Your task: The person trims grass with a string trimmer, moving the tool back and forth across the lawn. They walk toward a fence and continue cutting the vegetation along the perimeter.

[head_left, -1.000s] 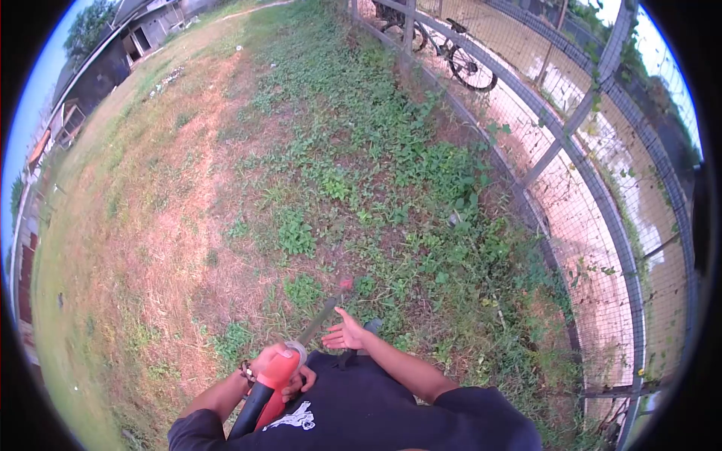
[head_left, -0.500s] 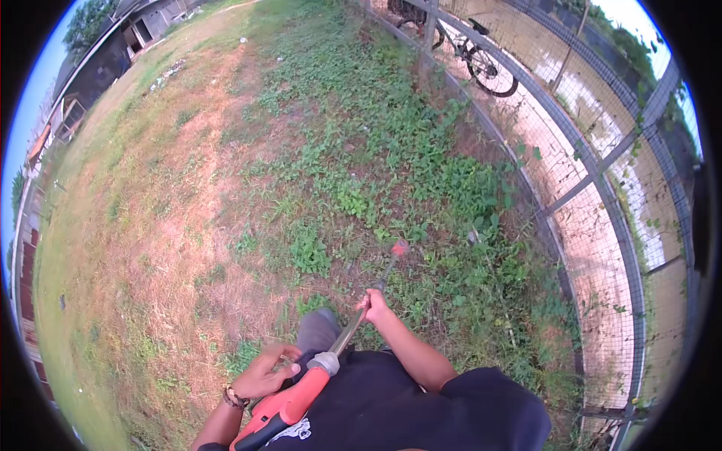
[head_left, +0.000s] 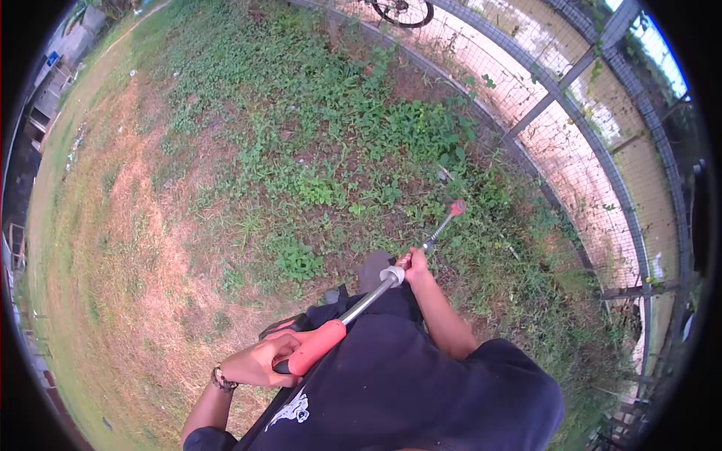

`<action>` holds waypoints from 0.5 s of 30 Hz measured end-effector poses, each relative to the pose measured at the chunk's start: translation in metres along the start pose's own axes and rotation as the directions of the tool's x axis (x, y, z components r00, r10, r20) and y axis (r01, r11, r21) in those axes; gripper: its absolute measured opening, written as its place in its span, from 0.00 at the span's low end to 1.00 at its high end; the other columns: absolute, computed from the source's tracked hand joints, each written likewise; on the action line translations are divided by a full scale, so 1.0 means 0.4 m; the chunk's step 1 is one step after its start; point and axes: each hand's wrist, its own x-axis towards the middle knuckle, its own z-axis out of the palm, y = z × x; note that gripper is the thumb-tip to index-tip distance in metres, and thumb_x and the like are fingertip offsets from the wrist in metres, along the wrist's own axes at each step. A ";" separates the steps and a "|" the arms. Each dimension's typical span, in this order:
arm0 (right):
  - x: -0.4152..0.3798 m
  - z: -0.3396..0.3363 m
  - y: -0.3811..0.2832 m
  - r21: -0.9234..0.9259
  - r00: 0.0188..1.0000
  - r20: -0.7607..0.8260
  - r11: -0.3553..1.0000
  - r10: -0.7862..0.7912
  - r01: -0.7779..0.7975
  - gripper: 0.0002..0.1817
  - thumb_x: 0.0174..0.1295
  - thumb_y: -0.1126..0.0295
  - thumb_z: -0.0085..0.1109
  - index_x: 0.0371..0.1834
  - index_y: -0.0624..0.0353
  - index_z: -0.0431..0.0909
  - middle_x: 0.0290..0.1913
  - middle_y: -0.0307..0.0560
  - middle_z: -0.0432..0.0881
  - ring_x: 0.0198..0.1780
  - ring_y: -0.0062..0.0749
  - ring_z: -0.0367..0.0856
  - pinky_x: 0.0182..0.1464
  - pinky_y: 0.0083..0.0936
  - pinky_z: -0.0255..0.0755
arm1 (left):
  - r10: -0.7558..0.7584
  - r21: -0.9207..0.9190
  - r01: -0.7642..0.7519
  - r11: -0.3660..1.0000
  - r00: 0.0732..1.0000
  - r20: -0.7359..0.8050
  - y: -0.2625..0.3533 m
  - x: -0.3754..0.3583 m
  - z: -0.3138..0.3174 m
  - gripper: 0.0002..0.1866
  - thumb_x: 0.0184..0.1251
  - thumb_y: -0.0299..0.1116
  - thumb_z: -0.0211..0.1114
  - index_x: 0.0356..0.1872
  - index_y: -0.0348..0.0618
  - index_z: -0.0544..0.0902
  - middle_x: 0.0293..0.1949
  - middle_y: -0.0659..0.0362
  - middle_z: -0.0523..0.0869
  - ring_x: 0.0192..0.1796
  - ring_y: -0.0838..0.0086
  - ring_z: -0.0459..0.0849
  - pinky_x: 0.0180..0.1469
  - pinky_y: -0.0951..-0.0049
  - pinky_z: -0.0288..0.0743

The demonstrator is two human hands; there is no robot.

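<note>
A long tool with an orange-red housing (head_left: 319, 347) and a metal shaft (head_left: 368, 304) lies slantwise across my dark shirt. My right hand (head_left: 414, 266) is wrapped round the shaft, just beyond a pale grey collar (head_left: 392, 275). Past that hand the shaft runs on to a small red head (head_left: 458, 207) over the weeds. At the rear end, my left hand (head_left: 265, 361), with a bracelet on its wrist, has its fingers bent round the dark grip beside the orange housing.
Green weeds (head_left: 316, 188) cover the ground ahead, with dry grass (head_left: 150, 248) to the left. A wire mesh fence (head_left: 556, 98) curves along the right side. Behind it stands a bicycle (head_left: 406, 10). Buildings (head_left: 45, 105) show at the upper left.
The view has turned to the right. My left hand has gone from loosely spread to closed on the rear grip. The grey collar now sits close to my right hand, and the red head is farther right.
</note>
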 end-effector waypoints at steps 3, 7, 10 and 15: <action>0.045 -0.039 -0.028 0.082 0.997 -0.051 0.995 -0.059 0.063 0.16 0.62 0.66 0.43 0.16 0.52 0.57 0.12 0.38 0.56 0.13 0.27 0.55 0.17 0.25 0.58 | 0.021 0.097 -0.028 0.995 0.997 0.069 0.039 0.098 -0.088 0.21 0.43 0.35 0.68 0.41 0.35 0.82 0.48 0.51 0.83 0.47 0.61 0.81 0.51 0.67 0.73; 0.093 -0.026 -0.084 0.140 0.979 -0.193 0.985 -0.068 0.096 0.15 0.61 0.67 0.44 0.16 0.52 0.58 0.12 0.38 0.56 0.13 0.28 0.56 0.17 0.26 0.58 | -0.017 0.210 -0.017 0.978 0.987 0.158 0.082 0.266 -0.209 0.18 0.40 0.32 0.68 0.37 0.37 0.83 0.30 0.50 0.84 0.35 0.65 0.84 0.43 0.68 0.74; 0.184 0.013 -0.168 0.174 0.968 -0.250 0.983 -0.010 0.056 0.12 0.61 0.68 0.44 0.20 0.53 0.57 0.13 0.38 0.57 0.14 0.27 0.56 0.16 0.25 0.58 | -0.044 0.287 -0.012 0.958 0.981 0.188 0.121 0.416 -0.274 0.18 0.40 0.31 0.68 0.37 0.37 0.83 0.32 0.51 0.85 0.37 0.63 0.84 0.45 0.69 0.75; 0.352 0.154 -0.358 0.083 0.972 -0.214 0.990 -0.094 0.114 0.11 0.59 0.69 0.45 0.20 0.52 0.57 0.14 0.38 0.57 0.13 0.26 0.55 0.15 0.24 0.57 | 0.184 0.285 -0.215 0.934 0.974 0.134 0.211 0.678 -0.329 0.22 0.44 0.32 0.67 0.44 0.36 0.80 0.36 0.51 0.84 0.42 0.61 0.84 0.51 0.68 0.74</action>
